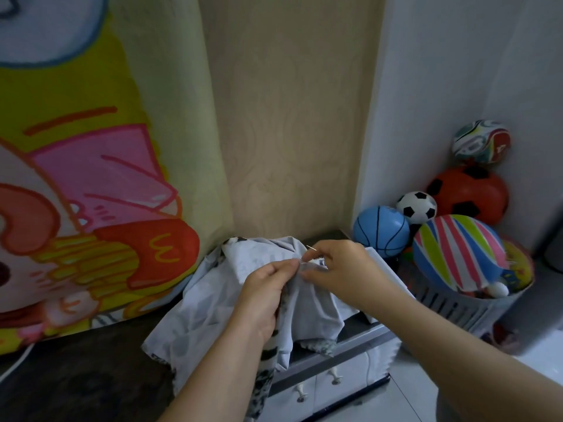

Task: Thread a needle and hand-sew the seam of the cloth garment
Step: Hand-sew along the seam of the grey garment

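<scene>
Head view: left hand (262, 295) grip pinches cloth (210, 296), right hand (342, 269) grip holds needle (311, 247), ball basket (454, 307) beside.

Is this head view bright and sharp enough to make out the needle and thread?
Head view: dim light, no glare; wide-angle bending at the edges; needle only a thin glint above the right hand; thread too fine to see; left hand and cloth fairly sharp.
</scene>
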A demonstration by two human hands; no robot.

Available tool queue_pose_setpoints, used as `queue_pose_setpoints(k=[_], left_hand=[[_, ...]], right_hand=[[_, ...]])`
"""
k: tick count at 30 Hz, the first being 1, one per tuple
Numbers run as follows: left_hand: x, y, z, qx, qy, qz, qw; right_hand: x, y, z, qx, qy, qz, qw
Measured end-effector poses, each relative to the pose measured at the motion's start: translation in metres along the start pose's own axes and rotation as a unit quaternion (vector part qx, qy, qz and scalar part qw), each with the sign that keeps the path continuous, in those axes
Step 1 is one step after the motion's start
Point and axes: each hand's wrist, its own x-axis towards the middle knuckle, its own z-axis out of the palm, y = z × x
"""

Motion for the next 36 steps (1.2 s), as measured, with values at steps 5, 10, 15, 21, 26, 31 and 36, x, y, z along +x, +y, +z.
queue_pose_setpoints(k=[5,10,15,21,26,31,36], left_hand=[[0.002,0.001,-0.002,0.008,0.009,0.001,1.0],[0.004,-0.002,-0.003,-0.008,0.003,-0.014,1.0],[0.002,-0.001,-0.003,-0.011,0.013,-0.013,1.0],[0.003,0.001,-0.008,-0.001,0.009,-0.008,1.0],[0.002,-0.001,-0.004,0.013,0.014,0.004,1.0],[-0.001,0.002,0.0,0.018,0.011,0.029,0.999],[-0.001,0.001,0.001,0.01,0.011,0.028,0.999]], right_hand=[[0.006,0.002,-0.004,-0.036,0.012,-0.056,0.998],[0.007,-0.014,-0.02,0.312,0.028,-0.021,0.949],[0.006,-0.025,-0.041,0.743,-0.189,0.086,0.637],[0.0,-0.009,-0.053,0.393,-0.391,0.04,0.831],[0.006,-0.004,-0.02,0.13,-0.115,0.061,0.983],[0.007,-0.005,0.004,0.021,-0.025,0.025,0.999],[0.009,-0.004,0.013,0.005,-0.001,-0.003,1.0]])
